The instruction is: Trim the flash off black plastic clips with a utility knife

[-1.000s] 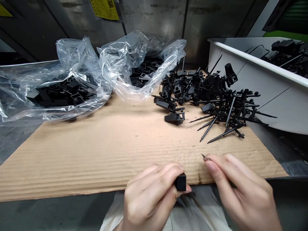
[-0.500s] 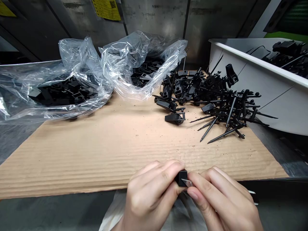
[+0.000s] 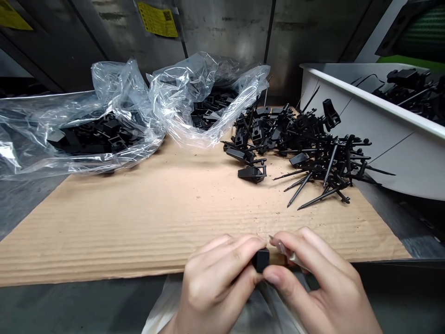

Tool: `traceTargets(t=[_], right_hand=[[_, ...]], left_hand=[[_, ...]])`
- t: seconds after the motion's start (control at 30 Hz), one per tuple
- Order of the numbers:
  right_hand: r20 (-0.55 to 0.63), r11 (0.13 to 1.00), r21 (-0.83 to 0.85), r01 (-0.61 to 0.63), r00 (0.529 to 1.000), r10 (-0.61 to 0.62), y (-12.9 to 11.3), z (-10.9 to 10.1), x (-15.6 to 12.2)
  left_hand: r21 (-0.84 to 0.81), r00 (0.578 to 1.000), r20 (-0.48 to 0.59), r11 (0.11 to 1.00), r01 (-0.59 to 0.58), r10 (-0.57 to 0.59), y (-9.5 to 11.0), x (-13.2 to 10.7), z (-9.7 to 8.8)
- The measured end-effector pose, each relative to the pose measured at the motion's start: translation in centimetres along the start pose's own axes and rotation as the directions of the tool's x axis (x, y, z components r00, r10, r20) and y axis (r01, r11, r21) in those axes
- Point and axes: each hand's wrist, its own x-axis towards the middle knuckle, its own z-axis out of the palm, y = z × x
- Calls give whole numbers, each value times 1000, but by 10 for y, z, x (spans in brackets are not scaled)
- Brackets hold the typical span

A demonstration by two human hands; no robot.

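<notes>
My left hand (image 3: 215, 278) is closed round a small black plastic part (image 3: 260, 260), pinched between thumb and fingers at the near edge of the cardboard sheet (image 3: 156, 218). My right hand (image 3: 313, 283) is closed on a thin blade-like tool (image 3: 278, 245) whose grey tip shows just above the part; its thumb presses the part's right side. Both hands meet at the part. A heap of black plastic parts with long pins (image 3: 299, 144) lies on the cardboard at the far right.
Two clear plastic bags of black parts lie at the back, one at left (image 3: 86, 130) and one in the middle (image 3: 208, 102). A white bin (image 3: 382, 130) with more black parts stands at right. A metal wall rises behind. A white cloth (image 3: 163, 306) lies below my hands.
My right hand came in from the right with the tool and met the part in my left hand. The tool's tip now sits above the part rather than across its face.
</notes>
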Motion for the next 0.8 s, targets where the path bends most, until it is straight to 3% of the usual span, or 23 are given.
traceTargets(t=[0.13, 0.3, 0.53, 0.8], right_hand=[[73, 992, 95, -85, 994, 78, -6, 6, 7], [34, 962, 176, -209, 978, 206, -9, 7, 10], [33, 977, 151, -150, 989, 146, -3, 2, 12], [61, 955, 185, -232, 973, 225, -10, 8, 10]], left_hand=[[-31, 1000, -11, 999, 8, -8, 3, 5, 0], [-96, 998, 9, 993, 71, -70, 4, 6, 1], [-108, 993, 30, 987, 116, -114, 4, 5, -2], [-122, 993, 19, 986, 116, -115, 6, 9, -2]])
